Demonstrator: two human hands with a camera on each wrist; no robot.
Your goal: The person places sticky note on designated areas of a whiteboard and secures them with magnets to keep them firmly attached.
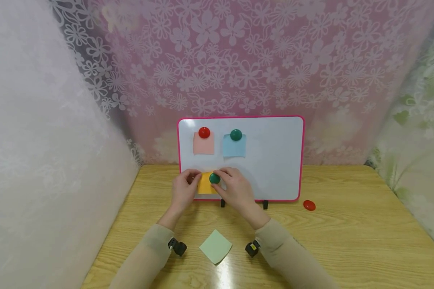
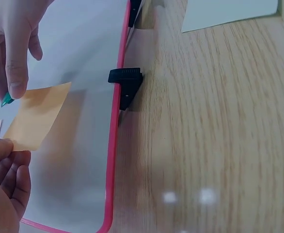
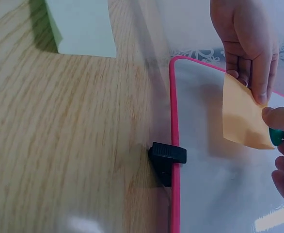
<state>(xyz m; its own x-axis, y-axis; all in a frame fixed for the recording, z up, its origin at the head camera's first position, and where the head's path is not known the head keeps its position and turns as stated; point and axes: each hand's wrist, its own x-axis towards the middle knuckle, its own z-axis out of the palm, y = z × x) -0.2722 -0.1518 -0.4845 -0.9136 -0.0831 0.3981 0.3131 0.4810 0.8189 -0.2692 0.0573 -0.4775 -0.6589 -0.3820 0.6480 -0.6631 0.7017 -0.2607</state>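
Observation:
At the lower left of the whiteboard (image 1: 271,160), an orange sticky note (image 1: 205,184) is held in front of the surface. My left hand (image 1: 183,190) pinches its left edge between thumb and finger. With thumb and fingers, my right hand (image 1: 236,188) grips a round green magnet (image 1: 214,178) at the note's upper right. In the left wrist view the note (image 2: 38,116) casts a shadow on the board and stands partly off it. The right wrist view shows the magnet (image 3: 276,137) mostly behind the right fingers.
Above, a red magnet (image 1: 204,132) holds a pink note (image 1: 203,146) and another green magnet (image 1: 236,135) holds a blue note (image 1: 234,148). A pale green note (image 1: 215,247) lies on the wooden table (image 1: 347,241). Right of the board lies a loose red magnet (image 1: 309,205). Black feet (image 1: 265,204) support the board.

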